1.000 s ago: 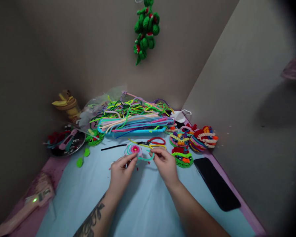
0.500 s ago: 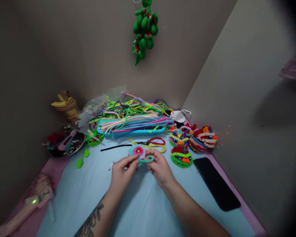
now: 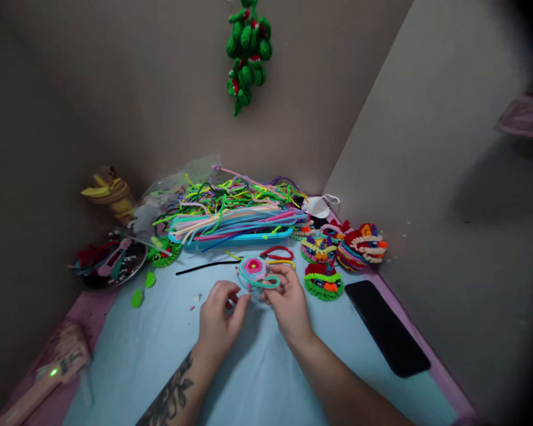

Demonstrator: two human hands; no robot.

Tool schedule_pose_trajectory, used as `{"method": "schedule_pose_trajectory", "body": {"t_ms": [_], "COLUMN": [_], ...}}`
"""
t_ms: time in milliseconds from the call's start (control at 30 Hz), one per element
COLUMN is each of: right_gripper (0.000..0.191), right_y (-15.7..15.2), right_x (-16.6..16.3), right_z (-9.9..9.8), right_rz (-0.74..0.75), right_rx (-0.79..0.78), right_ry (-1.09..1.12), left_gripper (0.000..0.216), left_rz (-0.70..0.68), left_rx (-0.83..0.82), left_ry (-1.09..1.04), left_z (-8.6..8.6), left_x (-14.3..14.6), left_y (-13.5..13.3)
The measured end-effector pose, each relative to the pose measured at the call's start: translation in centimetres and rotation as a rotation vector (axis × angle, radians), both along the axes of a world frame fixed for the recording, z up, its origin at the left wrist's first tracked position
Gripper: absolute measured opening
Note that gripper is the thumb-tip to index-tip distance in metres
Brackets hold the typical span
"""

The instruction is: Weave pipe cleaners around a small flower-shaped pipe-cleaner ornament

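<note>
My right hand (image 3: 288,302) grips a small coiled disc of pipe cleaners (image 3: 254,269), pink in the middle with lilac and teal rings, and a loose teal end loops off its right side. My left hand (image 3: 220,316) sits just left of the disc with fingers curled in a pinch near its lower edge; whether it holds the teal strand is unclear. Both hands hover over the light blue table cover (image 3: 257,367).
A blue tray heaped with coloured pipe cleaners (image 3: 231,216) lies behind. Red-handled scissors (image 3: 278,253) and a black stem (image 3: 202,267) lie close by. Finished coiled pieces (image 3: 342,251) sit at right, a black phone (image 3: 388,328) beyond, a glue gun (image 3: 44,373) at left.
The disc shifted right into my right hand's grip and the teal end was wound closer round it. My left hand let go of the disc's left edge and dropped slightly.
</note>
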State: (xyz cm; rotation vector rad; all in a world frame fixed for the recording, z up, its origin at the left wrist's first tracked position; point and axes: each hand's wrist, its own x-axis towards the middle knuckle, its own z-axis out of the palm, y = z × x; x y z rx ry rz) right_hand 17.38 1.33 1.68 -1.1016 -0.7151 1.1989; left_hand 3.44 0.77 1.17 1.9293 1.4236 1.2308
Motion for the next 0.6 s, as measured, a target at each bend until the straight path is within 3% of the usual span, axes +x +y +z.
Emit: {"method": "schedule_pose_trajectory", "body": {"t_ms": [100,400,600], "right_gripper": [0.027,0.03,0.033], "right_y": [-0.37,-0.5,0.32], "right_x": [-0.31,-0.81,-0.04], "right_z": [-0.04,-0.35,-0.73], "right_rz": [0.029,0.09,-0.015], "right_rx": [0.02,0.015,0.019], "right_ry": [-0.003,0.02,0.086], "left_gripper": [0.011,0.013,0.014], "left_rz": [-0.073,-0.125,-0.158], "left_rx": [0.025,0.07,0.096], "left_ry": [0.11,0.175,0.318], "left_z": [0.35,0.14,0.61], "left_x": [0.06,-0.15,-0.21], "left_y": [-0.09,0.07,0.01]}}
